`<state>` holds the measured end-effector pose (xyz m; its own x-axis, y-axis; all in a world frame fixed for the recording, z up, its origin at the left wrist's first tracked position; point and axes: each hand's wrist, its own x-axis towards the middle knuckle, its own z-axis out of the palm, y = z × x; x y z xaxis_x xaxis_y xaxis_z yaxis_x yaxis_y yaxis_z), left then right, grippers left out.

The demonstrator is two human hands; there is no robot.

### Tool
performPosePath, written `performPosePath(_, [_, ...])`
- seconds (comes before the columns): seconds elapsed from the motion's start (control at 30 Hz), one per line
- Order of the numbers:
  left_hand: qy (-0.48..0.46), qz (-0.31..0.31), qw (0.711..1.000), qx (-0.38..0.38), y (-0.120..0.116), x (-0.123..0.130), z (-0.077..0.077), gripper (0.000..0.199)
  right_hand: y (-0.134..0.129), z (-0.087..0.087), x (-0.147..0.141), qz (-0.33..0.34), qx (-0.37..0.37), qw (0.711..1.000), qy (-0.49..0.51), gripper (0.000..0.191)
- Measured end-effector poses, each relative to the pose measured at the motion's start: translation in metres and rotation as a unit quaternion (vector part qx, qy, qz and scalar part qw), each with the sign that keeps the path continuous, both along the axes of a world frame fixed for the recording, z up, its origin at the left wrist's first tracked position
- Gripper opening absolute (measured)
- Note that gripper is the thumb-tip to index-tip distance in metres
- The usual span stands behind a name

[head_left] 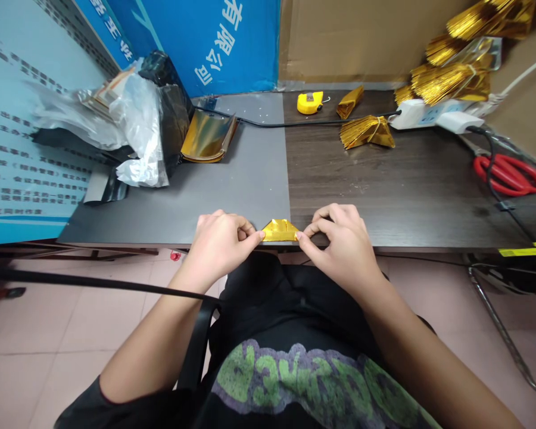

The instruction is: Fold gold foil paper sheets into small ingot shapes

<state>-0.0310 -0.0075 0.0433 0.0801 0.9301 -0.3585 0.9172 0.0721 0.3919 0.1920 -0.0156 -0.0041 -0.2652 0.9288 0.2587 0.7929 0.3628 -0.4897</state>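
A small folded piece of gold foil paper (280, 231) lies at the front edge of the table, with a flat base and slanted sides. My left hand (221, 241) pinches its left corner between thumb and forefinger. At the opposite corner, my right hand (339, 241) grips it the same way, with the other fingers curled. Farther back on the left is a stack of gold foil sheets (208, 137). A tied bundle of folded gold paper (368, 132) and a single folded gold piece (351, 102) rest at the back right.
A yellow tape measure (309, 103) sits near the back wall. Red-handled scissors (511, 174) and a white power strip (414, 114) are at the right, with more gold bundles (446, 80) behind. A black cable (290, 124) crosses the table. Plastic bags (143, 119) stand at left.
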Motion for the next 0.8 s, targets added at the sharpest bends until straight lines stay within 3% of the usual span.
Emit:
performPosePath(0.43, [0.044,-0.023,0.999,0.01,-0.0016,0.0034,0.0035,0.028,-0.0043,-0.0043,-0.0001,-0.009,0.02,0.999,0.031,0.014])
performPosePath(0.8, [0.031,-0.006,0.999,0.011,-0.0023,0.0017,-0.0023,0.027,-0.0082,-0.0059,-0.0025,-0.039,0.041,0.998,0.041,0.017])
